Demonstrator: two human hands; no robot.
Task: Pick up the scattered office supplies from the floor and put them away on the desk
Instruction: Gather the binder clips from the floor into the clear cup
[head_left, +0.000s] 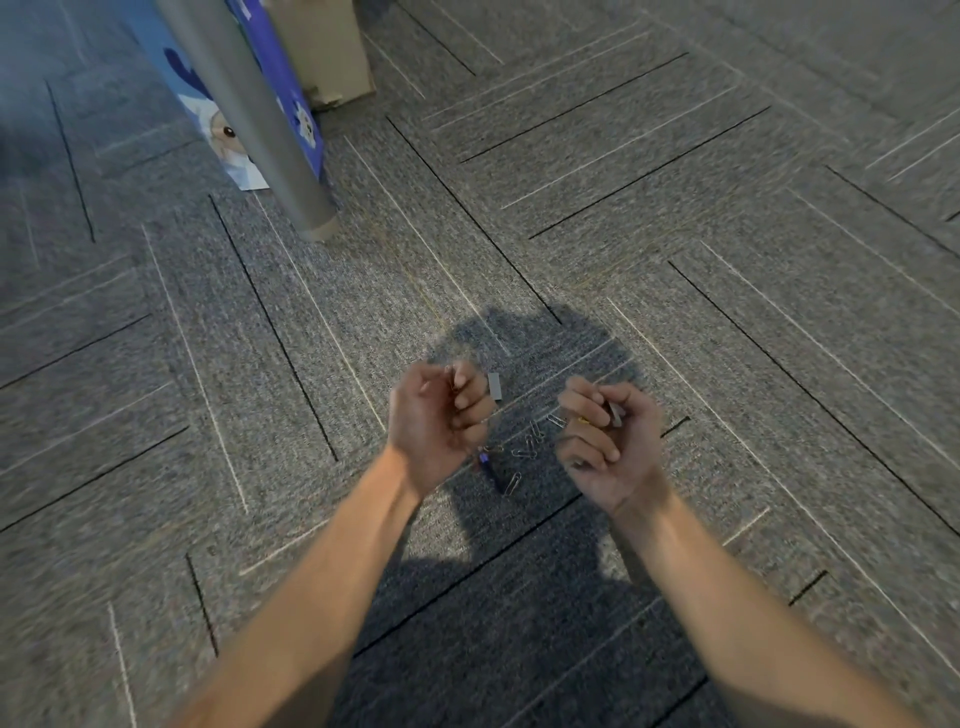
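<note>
You are looking down at a grey carpet floor (727, 260) with your 2 bare forearms reaching forward.

Your left hand (439, 415) has its fingers curled in, pinching a thin wire piece (451, 375), probably a paper clip. Your right hand (610, 447) is also curled, gripping a short grey strip (616, 415), with something yellowish tucked beneath it that is too small to identify.

On the carpet between your hands lie at least 3 loose paper clips (530, 444). A small blue pen-like stick (485, 460) lies at 5 o'clock from your left hand, its upper end just beside your wrist. A grey staple strip (494, 387) lies at 2 o'clock from that hand.

A grey table leg (249, 114) rises at 11 o'clock, with a blue gift bag (208, 104) behind it. The table top is out of view.

The likely risks:
- Both hands are already occupied, so uncurling your fingers to take more could spill what you hold.
- Paper clips are thin, and the wire may snag in the carpet pile and flick away.
- The staple strip may snap if pinched hard.
- The clips lie in your own shadow, so 1 could easily be missed.
</note>
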